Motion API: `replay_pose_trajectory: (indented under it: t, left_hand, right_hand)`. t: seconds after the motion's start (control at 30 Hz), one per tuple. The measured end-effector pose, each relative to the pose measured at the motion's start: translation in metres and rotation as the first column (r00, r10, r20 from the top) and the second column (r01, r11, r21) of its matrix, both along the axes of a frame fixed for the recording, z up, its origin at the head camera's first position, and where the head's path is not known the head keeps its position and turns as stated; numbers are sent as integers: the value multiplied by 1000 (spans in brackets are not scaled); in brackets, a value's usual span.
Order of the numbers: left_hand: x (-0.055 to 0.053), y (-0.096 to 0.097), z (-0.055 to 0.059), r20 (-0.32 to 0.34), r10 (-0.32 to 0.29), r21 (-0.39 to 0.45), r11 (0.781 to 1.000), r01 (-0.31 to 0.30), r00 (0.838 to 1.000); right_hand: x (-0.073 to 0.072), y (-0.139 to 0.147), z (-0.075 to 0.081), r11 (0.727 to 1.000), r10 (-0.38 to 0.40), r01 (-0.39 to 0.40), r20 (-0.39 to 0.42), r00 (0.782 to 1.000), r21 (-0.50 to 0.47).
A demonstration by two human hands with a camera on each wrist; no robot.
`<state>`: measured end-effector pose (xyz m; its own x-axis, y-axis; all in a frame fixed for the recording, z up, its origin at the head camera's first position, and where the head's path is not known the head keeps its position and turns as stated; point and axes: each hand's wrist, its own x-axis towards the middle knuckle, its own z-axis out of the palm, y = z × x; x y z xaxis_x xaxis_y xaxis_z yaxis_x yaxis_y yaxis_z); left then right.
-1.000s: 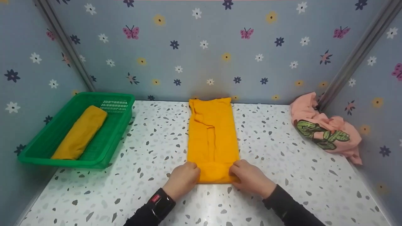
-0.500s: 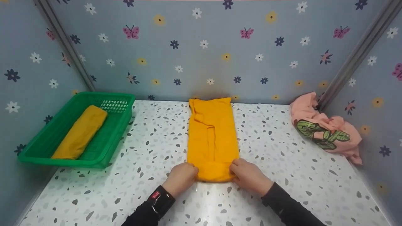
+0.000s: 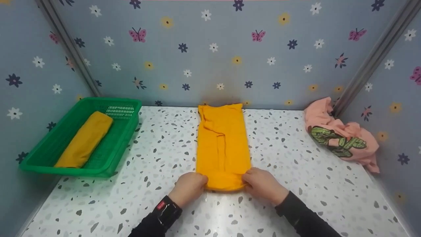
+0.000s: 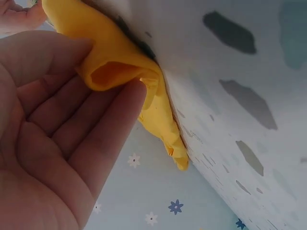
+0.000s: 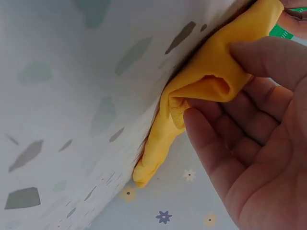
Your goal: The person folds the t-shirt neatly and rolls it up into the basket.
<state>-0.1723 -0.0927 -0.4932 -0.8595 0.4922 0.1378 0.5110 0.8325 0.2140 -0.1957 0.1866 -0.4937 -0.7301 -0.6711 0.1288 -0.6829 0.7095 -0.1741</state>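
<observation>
A yellow garment [image 3: 225,144], folded into a long narrow strip, lies flat from the back wall toward me. Its near end is turned over into a short fold. At that fold's left corner my left hand [image 3: 188,187] pinches the cloth. My right hand [image 3: 265,185] pinches the right corner in the same way. In the left wrist view, the thumb of the left hand [image 4: 53,120] presses on the fold [image 4: 112,72], with the fingers beneath. The right wrist view has the right hand [image 5: 254,129] around the other open end of the fold [image 5: 211,86].
To the left stands a green plastic basket [image 3: 123,149] with a rolled yellow cloth [image 3: 86,140] in it. A crumpled pink garment [image 3: 342,138] with a green print lies at the right wall. Flower-patterned walls [image 3: 213,33] border the speckled white table [image 3: 164,144] at the back and sides.
The near edge of the yellow garment has lifted slightly and now bows, where it lay straight a second ago. Both hands keep hold of its corners and have shifted only a little.
</observation>
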Motion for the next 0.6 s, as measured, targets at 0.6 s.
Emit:
replay_pose_trajectory:
  t: [0.6]
  left_hand:
    - [3,-10,-1,27,-43,125,991,39,999]
  right_hand:
    - [0,8,6,997,83,-83,41,996,-10]
